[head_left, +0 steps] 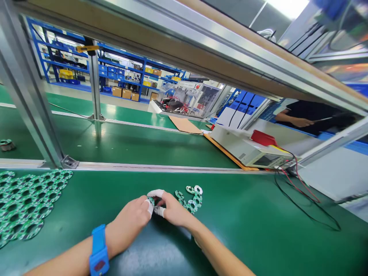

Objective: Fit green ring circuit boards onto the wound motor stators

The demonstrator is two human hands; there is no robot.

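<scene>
My left hand [132,219] and my right hand [172,209] meet over the green mat, both pinching one small green ring-shaped circuit board [151,200] between fingertips in white finger cots. A blue wrist strap [98,251] is on my left wrist. Just right of my right hand lies a small pile of loose ring boards [192,198], green and white.
A large panel of joined green ring boards [27,203] lies at the left. A beige test instrument [253,151] with a red part and red and black leads [299,191] stands at the right. An aluminium frame post [31,103] rises at the left. Another person's arm [299,122] shows beyond.
</scene>
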